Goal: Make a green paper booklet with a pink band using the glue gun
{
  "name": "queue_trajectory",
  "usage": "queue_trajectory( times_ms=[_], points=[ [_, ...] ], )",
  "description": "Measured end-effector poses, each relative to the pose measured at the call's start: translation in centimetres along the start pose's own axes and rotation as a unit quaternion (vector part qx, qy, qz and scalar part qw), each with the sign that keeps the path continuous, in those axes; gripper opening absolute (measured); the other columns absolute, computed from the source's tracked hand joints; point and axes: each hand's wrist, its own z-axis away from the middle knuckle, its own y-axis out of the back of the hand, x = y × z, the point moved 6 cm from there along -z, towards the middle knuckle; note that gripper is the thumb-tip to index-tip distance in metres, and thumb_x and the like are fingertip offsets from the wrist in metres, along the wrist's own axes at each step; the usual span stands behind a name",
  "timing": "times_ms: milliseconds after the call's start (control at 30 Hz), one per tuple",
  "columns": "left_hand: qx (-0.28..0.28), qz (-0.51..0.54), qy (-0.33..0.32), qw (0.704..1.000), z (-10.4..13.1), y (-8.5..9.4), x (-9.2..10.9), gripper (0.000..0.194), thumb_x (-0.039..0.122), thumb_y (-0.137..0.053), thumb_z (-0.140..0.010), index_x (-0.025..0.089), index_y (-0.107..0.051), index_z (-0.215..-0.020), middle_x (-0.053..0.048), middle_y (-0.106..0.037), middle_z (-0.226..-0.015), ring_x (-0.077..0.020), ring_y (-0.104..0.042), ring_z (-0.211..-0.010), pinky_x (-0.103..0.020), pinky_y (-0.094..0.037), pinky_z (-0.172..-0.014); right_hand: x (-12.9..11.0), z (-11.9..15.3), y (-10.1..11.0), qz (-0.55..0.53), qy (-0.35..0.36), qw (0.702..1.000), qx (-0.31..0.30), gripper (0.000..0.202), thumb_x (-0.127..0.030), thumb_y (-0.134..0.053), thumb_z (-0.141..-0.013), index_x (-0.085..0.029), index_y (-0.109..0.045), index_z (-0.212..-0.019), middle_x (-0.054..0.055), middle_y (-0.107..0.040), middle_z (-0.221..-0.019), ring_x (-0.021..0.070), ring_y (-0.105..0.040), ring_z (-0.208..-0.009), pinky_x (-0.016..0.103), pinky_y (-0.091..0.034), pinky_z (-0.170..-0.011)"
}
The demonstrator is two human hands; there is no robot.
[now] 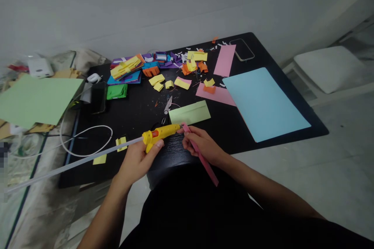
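Gripping a glue gun [163,132] is the left hand [138,161]. The right hand [203,143] pinches 1 strip [207,167] (pink) by the nozzle [181,126].

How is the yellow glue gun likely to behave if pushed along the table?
The glue gun would likely swivel or tip, since a long glue stick juts from its rear. Its body looks like rigid plastic, so it probably wouldn't bend.

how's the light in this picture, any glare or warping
Head view: dim light, black clothing nearly featureless; head view: faint sheen on the black table below the hot glue gun; head view: apparent wide-angle stretching toward the edges, glue stick running into blocky pixels at far left.
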Motion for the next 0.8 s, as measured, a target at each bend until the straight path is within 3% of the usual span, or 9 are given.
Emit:
queue_trajectory(
  times_ms=[367, 600, 700, 800],
  points=[
    [0.0, -0.026, -0.008, 1.0, -0.1, -0.1, -0.1, 0.045, 0.052, -0.053, -0.102, 0.021, -0.071, -0.075, 0.001, -0.059, -0.054, -0.0165, -0.056, -0.051, -0.029, -0.042, -0.052, 0.0, -0.1, 0.1, 0.02, 0.018, 1.0, -0.001, 0.024, -0.034, -0.061, -0.092, -0.021, -0.067, -0.111, -0.004, -0.06, -0.067, 0.0086, -0.043, -0.047, 0.023, -0.03, -0.042],
    [-0.005, -0.041, -0.024, 0.999, 0.2, 0.0, -0.2, 0.034, 0.05, -0.058, -0.101, 0.023, -0.077, -0.094, -0.007, -0.077, -0.09, -0.0248, -0.072, -0.082, -0.035, -0.056, -0.073, -0.3, -0.1, 0.2, 0.041, 0.049, 0.998, -0.003, 0.026, -0.037, -0.063, -0.093, -0.02, -0.067, -0.113, -0.005, -0.059, -0.068, 0.0084, -0.044, -0.049, 0.023, -0.029, -0.043],
    [0.03, -0.058, -0.008, 0.998, 0.1, 1.0, -0.8, 0.033, 0.051, -0.057, -0.101, 0.024, -0.075, -0.096, -0.006, -0.075, -0.089, -0.0246, -0.071, -0.081, -0.034, -0.056, -0.073, -0.6, 0.1, 0.1, 0.033, 0.05, 0.998, -0.012, 0.027, -0.041, -0.067, -0.093, -0.021, -0.068, -0.111, -0.004, -0.059, -0.07, 0.0084, -0.043, -0.05, 0.023, -0.028, -0.043],
    [0.093, -0.1, 0.011, 0.991, -0.5, 2.8, -2.7, 0.034, 0.053, -0.056, -0.101, 0.022, -0.071, -0.103, -0.006, -0.072, -0.092, -0.0243, -0.069, -0.082, -0.035, -0.055, -0.077, -0.7, 0.3, 0.1, -0.007, 0.038, 0.999, -0.031, 0.035, -0.053, -0.066, -0.095, -0.021, -0.069, -0.11, -0.003, -0.06, -0.071, 0.0088, -0.043, -0.05, 0.024, -0.028, -0.043]
  ],
)
